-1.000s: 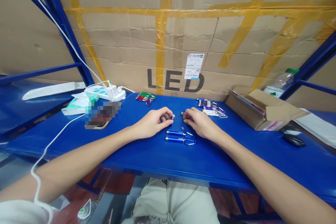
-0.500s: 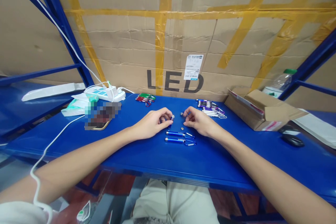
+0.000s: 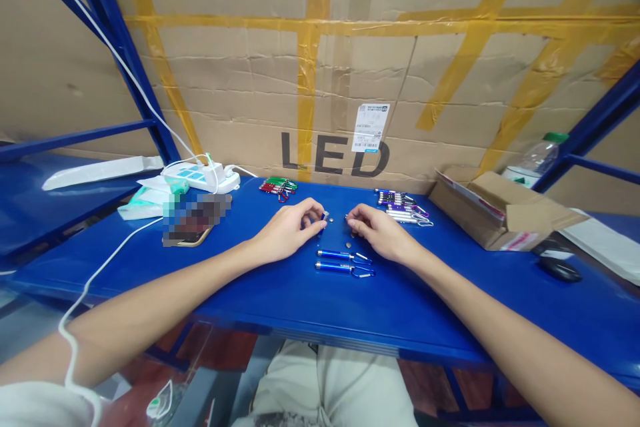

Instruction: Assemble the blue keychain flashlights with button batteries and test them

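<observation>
So I'm on the head feed, and the thing in play is a blue penlight part (image 3: 324, 217) with a silvery end, pinched between the thumb and fingers of my left hand (image 3: 290, 232), mid-table. Compared with half a second ago, that hand has edged a bit left, and a tiny silver disc (image 3: 331, 219) now shows by itself just to the right of the fingertips. My right hand (image 3: 377, 232) has its thumb and index nearer together than in the last frame, where they were spread wider. There's a small shiny bit by those fingertips, but honestly I can't tell if they're gripping it or just next to it. Another round metal piece (image 3: 349, 245) sits between the hands, same as before. Just below it, two blue penlights (image 3: 334, 261) with carabiner clips lie side by side, unmoved. Going outward on the blue table (image 3: 320, 303), there's a bunch of green and red penlights (image 3: 277, 187) at the back, and purple, black and silver ones (image 3: 400, 207) past my right hand. Further right: an open cardboard box (image 3: 505, 213) and a black mouse (image 3: 560, 268). Over on the left, a blurred-out phone (image 3: 193, 227) near a white power strip (image 3: 210, 178).
</observation>
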Available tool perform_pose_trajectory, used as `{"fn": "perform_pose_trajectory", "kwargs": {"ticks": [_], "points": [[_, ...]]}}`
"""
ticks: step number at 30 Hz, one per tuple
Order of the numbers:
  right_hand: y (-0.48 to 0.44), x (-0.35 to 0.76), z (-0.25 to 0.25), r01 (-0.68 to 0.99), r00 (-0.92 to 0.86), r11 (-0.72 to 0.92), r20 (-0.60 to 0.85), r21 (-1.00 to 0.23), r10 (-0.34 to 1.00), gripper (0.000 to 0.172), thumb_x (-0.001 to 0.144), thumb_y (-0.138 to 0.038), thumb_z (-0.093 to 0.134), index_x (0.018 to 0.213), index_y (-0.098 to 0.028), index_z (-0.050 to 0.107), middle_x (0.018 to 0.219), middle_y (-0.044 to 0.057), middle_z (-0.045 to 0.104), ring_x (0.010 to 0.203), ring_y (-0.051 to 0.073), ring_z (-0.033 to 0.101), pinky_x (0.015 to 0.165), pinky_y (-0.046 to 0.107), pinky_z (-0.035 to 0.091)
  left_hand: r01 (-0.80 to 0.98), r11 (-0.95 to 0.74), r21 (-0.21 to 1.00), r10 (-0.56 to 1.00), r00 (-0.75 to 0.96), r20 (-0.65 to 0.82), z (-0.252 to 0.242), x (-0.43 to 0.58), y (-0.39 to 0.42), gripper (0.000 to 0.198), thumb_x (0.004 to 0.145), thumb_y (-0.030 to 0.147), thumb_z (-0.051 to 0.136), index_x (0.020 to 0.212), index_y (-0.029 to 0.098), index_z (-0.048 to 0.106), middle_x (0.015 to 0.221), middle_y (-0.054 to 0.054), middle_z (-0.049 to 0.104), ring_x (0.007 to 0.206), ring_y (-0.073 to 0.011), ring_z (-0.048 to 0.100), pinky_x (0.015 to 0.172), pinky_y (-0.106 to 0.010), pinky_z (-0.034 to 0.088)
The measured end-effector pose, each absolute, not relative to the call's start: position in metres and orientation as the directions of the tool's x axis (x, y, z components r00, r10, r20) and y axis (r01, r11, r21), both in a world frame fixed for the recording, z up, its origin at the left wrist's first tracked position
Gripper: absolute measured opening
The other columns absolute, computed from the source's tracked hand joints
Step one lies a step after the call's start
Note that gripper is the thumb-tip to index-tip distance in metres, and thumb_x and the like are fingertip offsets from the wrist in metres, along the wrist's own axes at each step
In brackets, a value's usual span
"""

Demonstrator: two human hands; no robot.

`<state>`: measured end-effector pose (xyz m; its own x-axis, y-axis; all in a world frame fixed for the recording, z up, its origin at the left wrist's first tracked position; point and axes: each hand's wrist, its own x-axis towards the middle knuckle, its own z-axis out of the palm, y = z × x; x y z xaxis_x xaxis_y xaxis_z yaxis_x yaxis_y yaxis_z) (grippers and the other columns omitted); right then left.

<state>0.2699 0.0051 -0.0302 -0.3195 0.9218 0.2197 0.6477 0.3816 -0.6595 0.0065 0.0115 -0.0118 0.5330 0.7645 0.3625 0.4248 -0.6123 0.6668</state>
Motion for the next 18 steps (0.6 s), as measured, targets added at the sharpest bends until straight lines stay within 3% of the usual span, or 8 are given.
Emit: {"fn": "perform_pose_trajectory", "kwargs": {"ticks": [4, 7, 12, 18], "points": [[-0.002, 0.263, -0.027, 0.693, -0.466, 0.569, 0.326, -0.443, 0.822, 0.032, 0.106, -0.023, 0.048, 0.131, -0.022, 0.068, 0.134, 0.014, 0.066, 0.122, 0.029, 0.064, 0.109, 0.046, 0.049, 0.438, -0.605, 0.665, 0.780, 0.492, 0.387, -0.012, 0.006, 0.013, 0.020, 0.100, 0.039, 0.065, 0.110, 0.021, 0.064, 0.099, -0.003, 0.079, 0.080, -0.0176, 0.071, 0.076, -0.031, 0.052], [-0.007, 0.259, -0.025, 0.703, -0.549, 0.621, 0.290, -0.347, 0.784, 0.045, 0.109, -0.021, 0.041, 0.148, -0.027, 0.062, 0.153, 0.013, 0.057, 0.132, 0.031, 0.058, 0.113, 0.050, 0.045, 0.443, -0.605, 0.662, 0.783, 0.482, 0.393, -0.012, 0.006, 0.013, 0.021, 0.100, 0.039, 0.065, 0.111, 0.021, 0.064, 0.100, -0.003, 0.079, 0.081, -0.0182, 0.072, 0.075, -0.031, 0.052], [-0.010, 0.259, -0.022, 0.709, -0.589, 0.643, 0.257, -0.290, 0.766, 0.046, 0.113, -0.023, 0.034, 0.148, -0.027, 0.063, 0.141, 0.013, 0.067, 0.110, 0.028, 0.061, 0.102, 0.048, 0.047, 0.452, -0.604, 0.656, 0.784, 0.483, 0.389, -0.012, 0.006, 0.013, 0.020, 0.100, 0.038, 0.065, 0.110, 0.021, 0.064, 0.099, -0.003, 0.079, 0.079, -0.0173, 0.071, 0.076, -0.031, 0.052], [-0.007, 0.262, -0.023, 0.715, -0.531, 0.622, 0.330, -0.320, 0.780, 0.021, 0.108, -0.018, 0.050, 0.115, -0.020, 0.070, 0.116, 0.010, 0.075, 0.102, 0.026, 0.060, 0.097, 0.041, 0.046, 0.447, -0.601, 0.662, 0.786, 0.482, 0.388, -0.012, 0.007, 0.013, 0.020, 0.100, 0.038, 0.066, 0.109, 0.021, 0.064, 0.099, -0.003, 0.079, 0.080, -0.0173, 0.070, 0.075, -0.031, 0.051]]}}
